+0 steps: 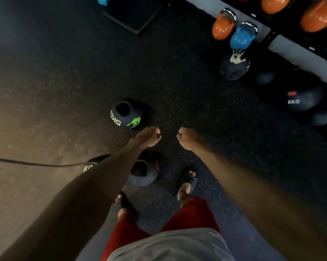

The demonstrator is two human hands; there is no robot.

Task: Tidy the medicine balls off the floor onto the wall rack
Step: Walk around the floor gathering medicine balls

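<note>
Rubber floor [177, 81] is dark and speckled, and the dark balls hardly stand out against it. The rack [298, 55] runs along my upper right, well apart from the near ball [145, 174], which sits just beside my sandalled feet, half hidden under my forearm. I could stub a toe or trip there. The 5KG ball [126, 114] lies just beyond my left grip [149, 136]. Left grip and right grip [189, 138] are both curled in, holding nothing. A thin cable [27, 162] reaches the near ball and might snag a foot mid-carry.
</note>
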